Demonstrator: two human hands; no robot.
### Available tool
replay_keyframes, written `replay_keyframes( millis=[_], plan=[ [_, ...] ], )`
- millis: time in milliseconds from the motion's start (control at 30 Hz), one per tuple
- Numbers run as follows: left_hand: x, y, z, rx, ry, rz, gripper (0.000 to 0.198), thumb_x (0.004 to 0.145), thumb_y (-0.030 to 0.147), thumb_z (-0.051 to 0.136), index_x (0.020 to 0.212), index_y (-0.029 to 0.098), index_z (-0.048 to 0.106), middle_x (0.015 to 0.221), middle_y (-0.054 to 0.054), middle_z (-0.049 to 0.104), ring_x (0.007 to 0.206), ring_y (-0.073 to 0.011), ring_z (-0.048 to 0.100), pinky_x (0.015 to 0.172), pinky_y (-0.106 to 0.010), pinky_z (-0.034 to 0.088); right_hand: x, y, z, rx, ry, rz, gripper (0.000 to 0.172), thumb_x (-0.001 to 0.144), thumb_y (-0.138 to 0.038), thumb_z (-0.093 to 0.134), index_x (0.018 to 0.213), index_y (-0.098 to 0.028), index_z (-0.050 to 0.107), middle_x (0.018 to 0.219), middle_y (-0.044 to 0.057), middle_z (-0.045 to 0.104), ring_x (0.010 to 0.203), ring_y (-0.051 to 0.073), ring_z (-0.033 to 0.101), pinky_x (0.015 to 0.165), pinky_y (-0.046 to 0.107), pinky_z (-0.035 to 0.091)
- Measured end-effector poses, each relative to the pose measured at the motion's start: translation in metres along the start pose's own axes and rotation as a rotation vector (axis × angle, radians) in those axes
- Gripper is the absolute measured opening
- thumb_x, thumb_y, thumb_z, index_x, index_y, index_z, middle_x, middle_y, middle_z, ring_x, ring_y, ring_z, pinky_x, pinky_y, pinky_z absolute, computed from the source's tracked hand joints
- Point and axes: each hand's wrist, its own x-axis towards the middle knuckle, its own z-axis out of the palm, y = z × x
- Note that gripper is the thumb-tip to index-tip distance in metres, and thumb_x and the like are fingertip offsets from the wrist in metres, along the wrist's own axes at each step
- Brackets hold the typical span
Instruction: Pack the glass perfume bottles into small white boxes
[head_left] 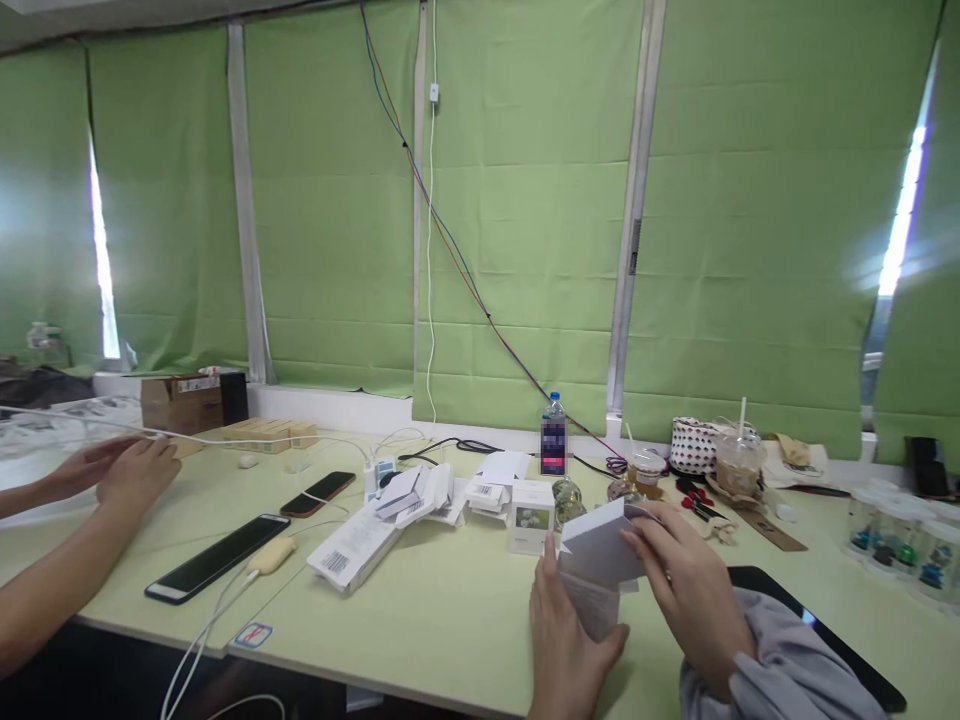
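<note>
A small white cardboard box (592, 600) stands close to the table's front edge, with its top end open. My left hand (566, 635) is wrapped round its lower part, thumb on one side and fingers on the other. Above it, my right hand (686, 575) pinches a white card flap or panel (600, 540) at its upper right corner. Whether this panel is part of the box I cannot tell. Just behind stands a closed white box (532, 516) with a plant picture. Small glass jars (568, 500) are beside that box, partly hidden by the panel.
Flattened white cartons (360, 545) lie left of my hands. A tablet (817, 635) is under my right sleeve. Two phones (217, 560), a water bottle (553, 440), drink cups (739, 465) and clear jars (892, 530) stand or lie around. Another person's hands (135, 475) are at far left.
</note>
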Motion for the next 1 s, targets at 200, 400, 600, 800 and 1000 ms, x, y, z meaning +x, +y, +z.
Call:
replay_keyframes(
  millis=[200, 400, 600, 800, 1000],
  plan=[
    [-0.005, -0.003, 0.010, 0.025, 0.051, 0.032, 0.095, 0.062, 0.012, 0.057, 0.145, 0.014, 0.012, 0.137, -0.017, 0.041, 0.120, -0.0295, 0.050, 0.097, -0.037, 0.042, 0.005, -0.001, 0.007, -0.099, -0.140, -0.059, 0.036, 0.099, -0.031, 0.029, 0.080, -0.021, 0.059, 0.086, 0.006, 0.064, 0.074, 0.018, 0.062, 0.062, 0.029, 0.050],
    [-0.016, -0.013, 0.015, 0.099, 0.083, 0.029, 0.093, 0.059, 0.016, 0.058, 0.143, 0.011, 0.017, 0.141, -0.020, 0.039, 0.127, -0.0332, 0.042, 0.103, -0.041, 0.037, 0.011, -0.008, 0.010, -0.196, -0.242, -0.139, 0.033, 0.098, -0.023, 0.032, 0.071, -0.022, 0.052, 0.082, 0.003, 0.062, 0.072, 0.018, 0.060, 0.058, 0.029, 0.045],
    [-0.016, -0.013, 0.014, 0.080, 0.082, 0.013, 0.091, 0.059, 0.018, 0.059, 0.142, 0.009, 0.020, 0.139, -0.020, 0.043, 0.128, -0.0332, 0.042, 0.104, -0.040, 0.036, 0.013, -0.015, 0.011, -0.332, -0.263, -0.187, 0.028, 0.092, -0.009, 0.037, 0.077, -0.021, 0.057, 0.086, 0.004, 0.063, 0.076, 0.020, 0.060, 0.063, 0.030, 0.045],
    [-0.017, -0.011, 0.011, 0.039, 0.064, -0.018, 0.088, 0.062, 0.022, 0.059, 0.141, 0.011, 0.022, 0.144, -0.019, 0.039, 0.130, -0.0307, 0.040, 0.106, -0.038, 0.034, 0.023, -0.031, 0.001, -0.402, -0.434, -0.079, 0.018, 0.083, -0.004, 0.054, 0.078, -0.020, 0.061, 0.089, 0.002, 0.065, 0.083, 0.023, 0.062, 0.065, 0.034, 0.046],
    [-0.020, -0.020, 0.015, -0.026, 0.075, -0.001, 0.085, 0.062, 0.027, 0.060, 0.137, 0.008, 0.024, 0.139, -0.020, 0.043, 0.127, -0.0301, 0.044, 0.105, -0.038, 0.035, 0.034, -0.044, -0.011, -0.434, -0.552, -0.033, 0.019, 0.085, -0.004, 0.054, 0.082, -0.020, 0.064, 0.092, 0.002, 0.066, 0.087, 0.023, 0.062, 0.069, 0.035, 0.045]
  ],
)
